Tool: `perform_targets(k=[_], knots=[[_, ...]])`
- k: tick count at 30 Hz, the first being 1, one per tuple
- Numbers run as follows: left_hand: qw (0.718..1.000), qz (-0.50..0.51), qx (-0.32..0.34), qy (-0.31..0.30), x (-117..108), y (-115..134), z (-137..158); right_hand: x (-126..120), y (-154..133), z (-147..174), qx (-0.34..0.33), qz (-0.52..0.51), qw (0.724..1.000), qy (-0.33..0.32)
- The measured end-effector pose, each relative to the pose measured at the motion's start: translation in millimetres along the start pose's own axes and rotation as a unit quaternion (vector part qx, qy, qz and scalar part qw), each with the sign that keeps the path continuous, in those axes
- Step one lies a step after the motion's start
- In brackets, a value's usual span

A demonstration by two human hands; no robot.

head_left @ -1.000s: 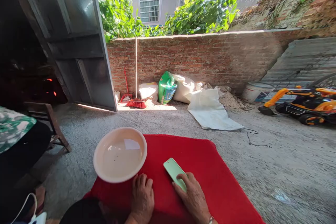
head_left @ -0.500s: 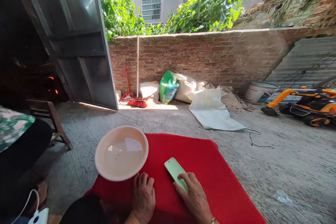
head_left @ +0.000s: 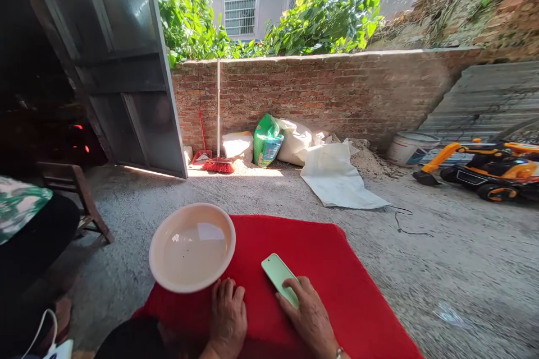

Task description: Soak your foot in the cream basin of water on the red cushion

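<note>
brick wall [head_left: 337, 87] closes off the far side of the yard, and a dark metal door [head_left: 126, 73] stands at the left. nearer, a red cloth [head_left: 324, 258] covers the surface in front of the person, reaching almost to the lower right of the view. a pale basin [head_left: 185, 288] sits over the far-left corner of the cloth, its rim jutting past the left edge; it holds what looks like clear water, with a few dark specks in it.

the right hand [head_left: 312, 314] comes in from the near edge, right of the middle. its thumb and fingers are together around the near end of a phone [head_left: 276, 272], thumb along one long side, a bent finger over the face; how firmly they press cannot be told. the left hand [head_left: 228, 314] lies relaxed on the cloth, just beside the basin's near-right rim, clasping nothing that shows.

the phone lies near the middle of the cloth, slanted, its free end toward the far-left corner. as a judgement, the reach to it is done and a hold is taken, while no lift is made: it seems to rest flat. the basin is filled and set down, with neither hand in its water.
</note>
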State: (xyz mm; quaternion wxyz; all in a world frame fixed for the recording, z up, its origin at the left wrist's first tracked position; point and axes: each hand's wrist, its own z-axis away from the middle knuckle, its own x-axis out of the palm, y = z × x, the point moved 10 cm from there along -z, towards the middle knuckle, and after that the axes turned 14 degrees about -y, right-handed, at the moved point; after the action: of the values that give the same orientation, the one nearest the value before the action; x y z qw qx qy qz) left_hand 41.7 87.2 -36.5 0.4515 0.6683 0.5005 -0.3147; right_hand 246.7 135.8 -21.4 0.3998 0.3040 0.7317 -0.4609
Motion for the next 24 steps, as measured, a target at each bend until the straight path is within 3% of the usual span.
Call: perform_targets(k=[11,21,24], knots=[[1.000,-0.013,-0.005,-0.020,-1,4,-3,-5,13,-4,0.033,0.021,0.999,-0.013],[0.998,-0.017,-0.021,-0.056,8,3,-4,-55,78,-5,0.158,0.089,0.983,0.024],[0.998,-0.023,-0.022,-0.061,9,2,-5,-52,70,-5,0.137,0.043,0.989,0.039]])
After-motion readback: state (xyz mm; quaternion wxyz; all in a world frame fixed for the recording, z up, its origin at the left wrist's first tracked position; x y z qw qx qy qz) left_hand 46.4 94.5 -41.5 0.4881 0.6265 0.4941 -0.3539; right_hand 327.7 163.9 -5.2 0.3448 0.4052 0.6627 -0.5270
